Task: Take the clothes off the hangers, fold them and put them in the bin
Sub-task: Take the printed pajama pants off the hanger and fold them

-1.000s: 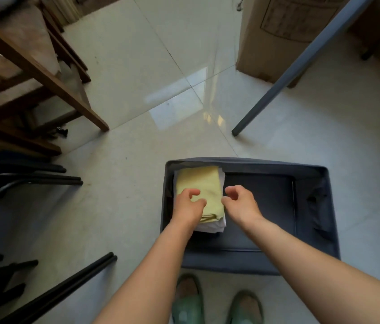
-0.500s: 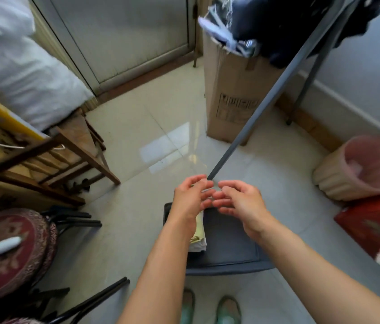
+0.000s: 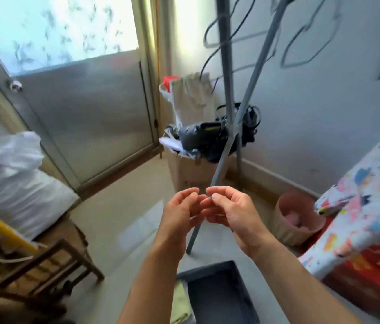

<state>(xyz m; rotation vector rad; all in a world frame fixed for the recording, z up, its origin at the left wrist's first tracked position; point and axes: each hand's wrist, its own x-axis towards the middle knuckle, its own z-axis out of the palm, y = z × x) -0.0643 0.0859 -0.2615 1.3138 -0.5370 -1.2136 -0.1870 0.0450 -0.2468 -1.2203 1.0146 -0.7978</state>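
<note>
My left hand (image 3: 181,212) and my right hand (image 3: 232,211) hover side by side at chest height, fingers loosely curled, fingertips nearly touching, holding nothing. Below them the dark grey fabric bin (image 3: 219,293) stands on the floor with a folded yellow garment (image 3: 179,302) at its left side. A colourful printed garment (image 3: 369,206) hangs at the right edge. Several bare wire hangers (image 3: 231,38) dangle from the grey clothes rack (image 3: 227,101) above.
A cardboard box (image 3: 193,176) stuffed with dark items stands behind the rack leg. A pink basket (image 3: 296,218) sits by the wall at right. A wooden chair (image 3: 44,265) and white bags (image 3: 13,183) fill the left. A door (image 3: 86,118) is beyond.
My hands let go of the yellow garment in the bin and rose together. The view tilted up from the bin to the rack, hangers and door.
</note>
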